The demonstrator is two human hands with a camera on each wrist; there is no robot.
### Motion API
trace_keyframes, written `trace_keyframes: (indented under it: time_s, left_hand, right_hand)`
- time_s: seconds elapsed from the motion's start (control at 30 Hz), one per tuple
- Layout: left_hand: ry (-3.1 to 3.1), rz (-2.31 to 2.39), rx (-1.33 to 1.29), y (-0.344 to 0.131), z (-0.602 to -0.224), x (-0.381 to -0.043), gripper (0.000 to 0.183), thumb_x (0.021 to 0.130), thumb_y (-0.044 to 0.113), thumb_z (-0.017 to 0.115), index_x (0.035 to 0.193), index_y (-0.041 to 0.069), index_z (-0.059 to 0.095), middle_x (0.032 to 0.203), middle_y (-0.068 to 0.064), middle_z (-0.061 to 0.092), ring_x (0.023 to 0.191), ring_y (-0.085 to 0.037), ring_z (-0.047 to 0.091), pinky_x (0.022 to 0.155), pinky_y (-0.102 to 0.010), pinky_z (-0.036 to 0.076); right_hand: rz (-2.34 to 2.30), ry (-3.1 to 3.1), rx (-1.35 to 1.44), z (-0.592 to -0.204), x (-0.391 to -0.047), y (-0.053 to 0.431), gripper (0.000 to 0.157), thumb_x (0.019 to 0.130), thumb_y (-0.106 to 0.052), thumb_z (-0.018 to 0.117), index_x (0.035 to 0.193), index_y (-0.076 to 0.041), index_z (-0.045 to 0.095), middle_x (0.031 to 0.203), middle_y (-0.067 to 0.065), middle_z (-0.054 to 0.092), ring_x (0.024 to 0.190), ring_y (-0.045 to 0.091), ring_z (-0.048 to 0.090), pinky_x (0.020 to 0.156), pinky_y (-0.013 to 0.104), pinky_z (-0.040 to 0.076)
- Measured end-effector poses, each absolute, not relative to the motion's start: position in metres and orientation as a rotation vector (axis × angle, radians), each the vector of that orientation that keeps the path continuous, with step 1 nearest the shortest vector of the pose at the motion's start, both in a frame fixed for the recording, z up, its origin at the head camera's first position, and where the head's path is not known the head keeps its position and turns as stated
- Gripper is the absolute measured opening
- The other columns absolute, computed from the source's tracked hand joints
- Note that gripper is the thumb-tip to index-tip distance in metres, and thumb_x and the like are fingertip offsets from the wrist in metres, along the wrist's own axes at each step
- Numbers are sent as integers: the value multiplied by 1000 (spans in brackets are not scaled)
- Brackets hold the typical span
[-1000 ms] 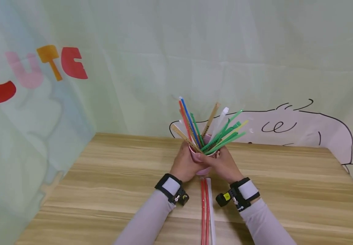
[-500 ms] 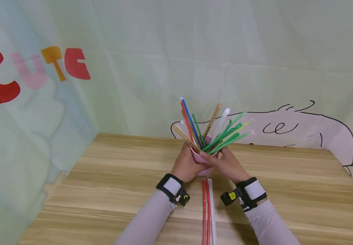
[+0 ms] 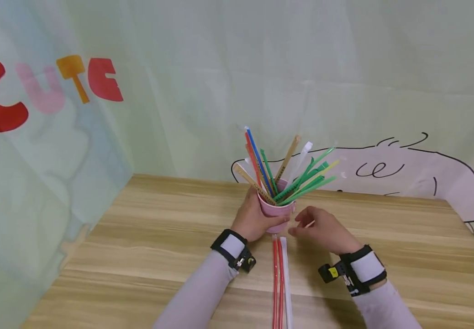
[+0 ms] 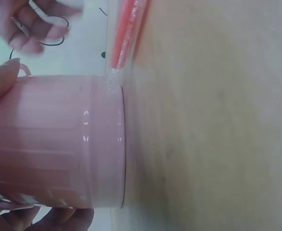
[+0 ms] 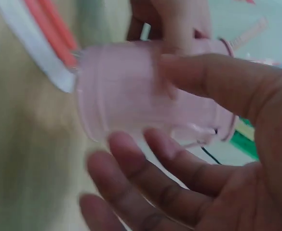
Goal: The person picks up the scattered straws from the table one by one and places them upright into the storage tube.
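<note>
A small pink bucket stands upright on the wooden table, filled with wrapped straws in green, brown, blue, red and white that fan out over its rim. My left hand grips it from the left, thumb across the front and fingers around the far side. My right hand is off the bucket's right side, its fingers loosely bent with nothing between them. In the right wrist view the bucket shows just past these parted fingers. Two red straws and a white straw lie on the table below the bucket.
The wooden table ends at a pale printed cloth backdrop behind and to the left. The loose straws run from the bucket's base toward the near edge, between both forearms.
My right hand has let go of the bucket and moved off to the right. My left hand keeps its grip, and the bucket stays in about the same place.
</note>
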State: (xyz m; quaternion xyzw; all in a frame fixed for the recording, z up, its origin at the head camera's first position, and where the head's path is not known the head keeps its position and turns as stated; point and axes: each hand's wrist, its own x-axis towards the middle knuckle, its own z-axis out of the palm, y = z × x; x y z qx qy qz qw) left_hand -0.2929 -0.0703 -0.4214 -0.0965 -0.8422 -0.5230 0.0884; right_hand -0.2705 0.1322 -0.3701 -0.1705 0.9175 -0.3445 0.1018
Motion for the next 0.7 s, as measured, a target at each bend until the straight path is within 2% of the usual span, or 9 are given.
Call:
trace_keyframes:
  time_s: [0.1,0.23,0.4,0.7]
  left_hand:
    - [-2509,-1535,-292,-71,-421,-294,106,66,43,88,146,22,22,136,-2,43,117,-11,44,106,-40,38]
    - [-2500,-1529,-311,-74,-421,-294,107,66,43,88,147,22,21,137,-2,42,118,-12,44,106,-41,39]
    - [-2496,-1527,-317,-75,-421,-293,107,67,44,87,147,21,21,137,-4,42,118,-13,44,106,-44,39]
    - [-2503,-1518,-327,-72,-421,-293,107,67,42,88,147,19,21,137,-5,42,119,-14,43,106,-43,39]
  right_hand:
    - [-909,2719,-531,-375,-260,128,28,80,-26,76,91,-6,60,81,6,60,72,19,53,60,33,46]
    - [-796,2740,-584,-385,-249,117,24,74,-20,78,79,-11,56,68,1,55,62,15,49,54,31,42]
    - [-714,2790,-605,-396,-243,105,24,71,-15,78,72,-14,54,63,-1,53,58,14,48,51,30,40]
    - [-651,2869,-552,-400,-238,100,29,64,-11,81,70,-13,53,61,0,52,55,17,46,46,30,36]
